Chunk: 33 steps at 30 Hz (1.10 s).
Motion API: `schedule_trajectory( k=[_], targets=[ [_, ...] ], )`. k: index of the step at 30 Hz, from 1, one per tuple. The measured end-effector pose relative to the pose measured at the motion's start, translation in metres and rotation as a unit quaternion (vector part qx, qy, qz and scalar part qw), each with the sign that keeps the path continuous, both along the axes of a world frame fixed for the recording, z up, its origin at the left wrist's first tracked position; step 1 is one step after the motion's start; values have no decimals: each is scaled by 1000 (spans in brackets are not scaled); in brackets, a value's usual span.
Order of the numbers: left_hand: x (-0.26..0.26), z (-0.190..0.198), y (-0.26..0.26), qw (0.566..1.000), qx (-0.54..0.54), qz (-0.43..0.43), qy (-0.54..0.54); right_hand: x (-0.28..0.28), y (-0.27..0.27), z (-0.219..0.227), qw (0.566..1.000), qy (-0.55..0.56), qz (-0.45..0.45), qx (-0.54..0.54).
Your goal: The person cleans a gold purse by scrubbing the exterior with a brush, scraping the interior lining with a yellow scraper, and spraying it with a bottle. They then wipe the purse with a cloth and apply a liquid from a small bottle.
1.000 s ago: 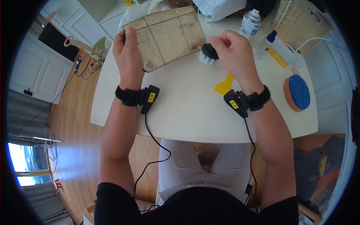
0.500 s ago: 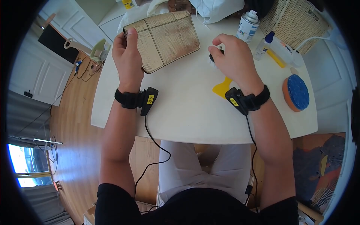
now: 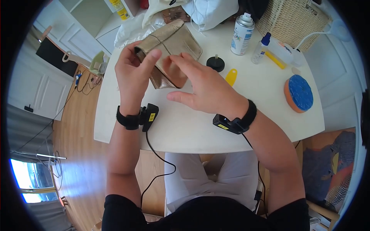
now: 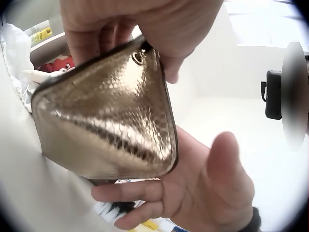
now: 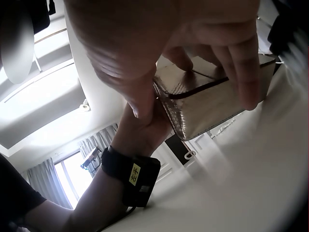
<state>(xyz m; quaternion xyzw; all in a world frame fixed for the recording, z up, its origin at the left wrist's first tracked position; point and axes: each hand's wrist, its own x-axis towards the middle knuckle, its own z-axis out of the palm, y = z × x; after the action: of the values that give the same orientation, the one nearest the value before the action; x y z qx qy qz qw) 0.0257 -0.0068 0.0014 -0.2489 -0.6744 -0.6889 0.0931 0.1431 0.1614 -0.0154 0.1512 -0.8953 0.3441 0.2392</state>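
Observation:
A gold snakeskin-textured clutch bag point(image 3: 163, 46) is held up over the far left of the table, tilted so its side gusset point(image 4: 101, 130) shows in the left wrist view. My left hand point(image 3: 133, 73) grips its left end, thumb on the near side and fingers behind. My right hand point(image 3: 204, 86) is spread at the bag's near right side, fingertips right at its surface and thumb held apart below. In the right wrist view, fingers point(image 5: 246, 72) overlap the bag's face. A round black brush point(image 3: 215, 64) with a small knob stands on the table beyond my right hand.
A yellow scraper point(image 3: 231, 77) lies right of my right hand. Farther right are a spray can point(image 3: 242, 35), a spray bottle point(image 3: 261, 49) and a blue-and-orange sponge point(image 3: 298, 93). A woven basket point(image 3: 291, 23) and white cloth bags point(image 3: 212, 13) stand at the back.
My right hand has let go of the brush, now on the table, and moved left to the bag. My left hand has turned the bag from face-on to tilted.

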Motion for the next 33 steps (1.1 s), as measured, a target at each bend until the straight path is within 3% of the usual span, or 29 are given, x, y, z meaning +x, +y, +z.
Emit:
schedule_trajectory(
  k=[2, 3, 5, 9, 11, 14, 18, 20, 23, 33],
  targets=[
    [0, -5, 1, 994, 24, -102, 12, -3, 3, 1, 996, -25, -15, -87],
    [2, -4, 2, 994, 24, -103, 12, -7, 5, -1, 996, -24, -17, -87],
    [4, -3, 5, 978, 95, -185, -20, -14, 9, -7, 991, 69, -38, -110],
    [2, -5, 3, 987, 15, -157, 10, -8, 10, 4, 989, 47, -61, -127],
    [-5, -6, -6, 973, -165, -160, -33, -7, 13, 6, 987, 1, -71, -141],
    [7, -7, 3, 980, -87, -181, -6, -6, 9, 5, 974, -30, -46, -219],
    [5, -6, 1, 978, -70, -197, 8, -9, 8, 3, 971, -25, -39, -234],
    [2, -12, 1, 978, -75, -196, 16, -12, 5, -1, 965, 40, -63, -252],
    [4, -10, 0, 975, -84, -206, 17, -12, 5, -2, 959, 22, -72, -273],
    [9, -7, 0, 973, -108, -198, 51, -12, 5, 1, 969, 35, -83, -231]
  ],
)
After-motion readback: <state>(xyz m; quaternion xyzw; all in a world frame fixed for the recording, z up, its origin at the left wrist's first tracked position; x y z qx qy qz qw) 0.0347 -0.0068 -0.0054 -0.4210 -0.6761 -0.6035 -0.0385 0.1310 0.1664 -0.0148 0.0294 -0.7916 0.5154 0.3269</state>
